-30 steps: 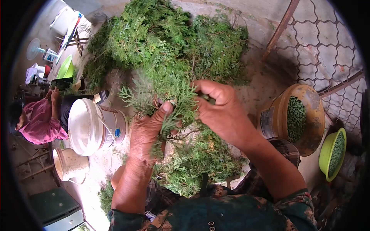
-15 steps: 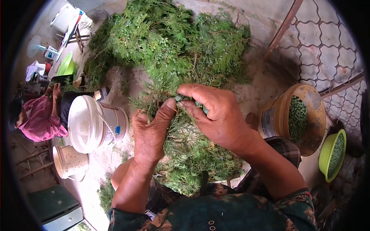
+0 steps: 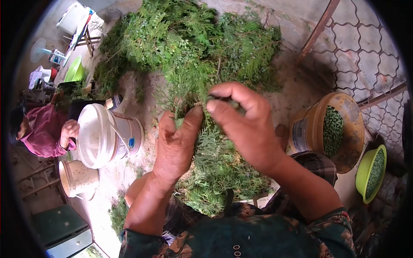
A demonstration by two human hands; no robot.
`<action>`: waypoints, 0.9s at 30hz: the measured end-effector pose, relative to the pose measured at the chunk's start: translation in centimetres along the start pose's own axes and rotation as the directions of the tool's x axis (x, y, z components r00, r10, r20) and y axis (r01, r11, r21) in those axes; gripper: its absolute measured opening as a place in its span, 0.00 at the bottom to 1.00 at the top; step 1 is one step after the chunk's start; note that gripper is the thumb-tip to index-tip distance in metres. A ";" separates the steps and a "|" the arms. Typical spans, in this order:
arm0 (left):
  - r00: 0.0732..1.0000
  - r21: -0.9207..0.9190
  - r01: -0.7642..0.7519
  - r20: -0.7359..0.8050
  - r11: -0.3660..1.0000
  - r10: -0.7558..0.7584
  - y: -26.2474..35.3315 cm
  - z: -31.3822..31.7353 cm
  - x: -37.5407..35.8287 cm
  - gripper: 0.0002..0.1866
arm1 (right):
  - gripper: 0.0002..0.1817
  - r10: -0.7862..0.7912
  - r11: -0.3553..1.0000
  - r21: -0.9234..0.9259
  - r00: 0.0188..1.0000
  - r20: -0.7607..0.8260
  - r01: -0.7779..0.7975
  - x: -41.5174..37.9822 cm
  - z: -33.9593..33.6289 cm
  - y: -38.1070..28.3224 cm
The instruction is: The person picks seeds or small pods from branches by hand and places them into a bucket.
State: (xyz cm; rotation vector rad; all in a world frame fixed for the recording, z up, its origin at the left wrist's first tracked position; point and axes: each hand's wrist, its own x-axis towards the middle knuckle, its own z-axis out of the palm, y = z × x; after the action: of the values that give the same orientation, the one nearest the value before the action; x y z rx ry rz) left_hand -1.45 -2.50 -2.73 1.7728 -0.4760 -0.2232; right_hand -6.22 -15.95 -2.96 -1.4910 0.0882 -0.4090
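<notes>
My left hand (image 3: 177, 144) is closed round a green leafy sprig (image 3: 206, 148), whose fronds stick out above and below the fingers. Close to its right is my right hand (image 3: 247, 124), slightly blurred, with thumb and forefinger curled together near the stem; what lies between them is too small and smeared to name. Beyond both hands a large pile of green branches (image 3: 172, 43) with small pale berries spreads over the floor. More cut greenery (image 3: 219, 189) lies below the hands, near my lap.
On the right stand a yellowish bucket (image 3: 307, 129) holding green berries and a lime-green basin (image 3: 361, 180) of berries. A white bucket (image 3: 124, 139) and a smaller pail (image 3: 81, 178) stand left, beside a seated person (image 3: 43, 131). Wire mesh (image 3: 361, 56) is upper right.
Both hands have shifted slightly right, and my right hand has drawn a little away from the left. The other person's hand has come over beside the white bucket.
</notes>
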 end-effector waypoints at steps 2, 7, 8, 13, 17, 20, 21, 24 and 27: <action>0.990 -0.293 0.142 0.066 0.946 -0.128 0.3 -0.8 0.5 0.08 | 0.10 0.403 0.653 0.662 0.909 0.108 -0.368 0.6 -1.5 -1.2; 0.934 -0.906 0.346 0.359 0.243 0.006 -2.2 -3.8 2.8 0.09 | 0.11 0.157 0.373 0.885 0.959 0.237 -0.280 1.8 -5.0 -1.1; 0.912 -0.927 0.374 0.375 0.039 0.166 -2.6 -4.4 3.2 0.10 | 0.11 0.142 0.362 0.887 0.957 0.253 -0.288 1.6 -4.6 -1.4; 0.912 -0.924 0.377 0.361 -0.055 0.194 -2.1 -4.8 3.6 0.16 | 0.14 0.267 0.553 0.755 0.933 0.240 -0.352 0.9 -3.7 -2.3; 0.906 -0.911 0.399 0.373 -0.105 0.200 -2.2 -4.4 3.5 0.17 | 0.18 0.337 0.623 0.662 0.907 0.254 -0.417 0.8 -3.5 -2.1; 0.910 -0.889 0.415 0.403 -0.192 0.102 -1.8 -4.5 3.8 0.05 | 0.19 0.390 0.658 0.618 0.897 0.210 -0.430 0.7 -3.9 -2.4; 0.905 -0.871 0.425 0.406 -0.246 0.127 -2.1 -4.7 4.0 0.05 | 0.19 0.365 0.655 0.640 0.910 0.196 -0.401 0.8 -4.3 -2.5; 0.904 -0.846 0.427 0.412 -0.318 0.117 -1.9 -5.6 4.3 0.05 | 0.19 0.341 0.705 0.624 0.933 0.117 -0.336 1.0 -5.7 -2.8; 0.911 -0.826 0.411 0.379 -0.385 0.161 -1.4 -6.2 4.6 0.04 | 0.16 0.233 0.797 0.586 0.970 -0.074 -0.147 1.0 -8.0 -4.4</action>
State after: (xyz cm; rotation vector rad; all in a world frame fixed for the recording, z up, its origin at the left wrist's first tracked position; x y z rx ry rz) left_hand 5.37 1.30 -2.01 -0.1764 -0.0884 -0.8785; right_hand -8.71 -23.95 0.82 -0.8357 0.2079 -0.3370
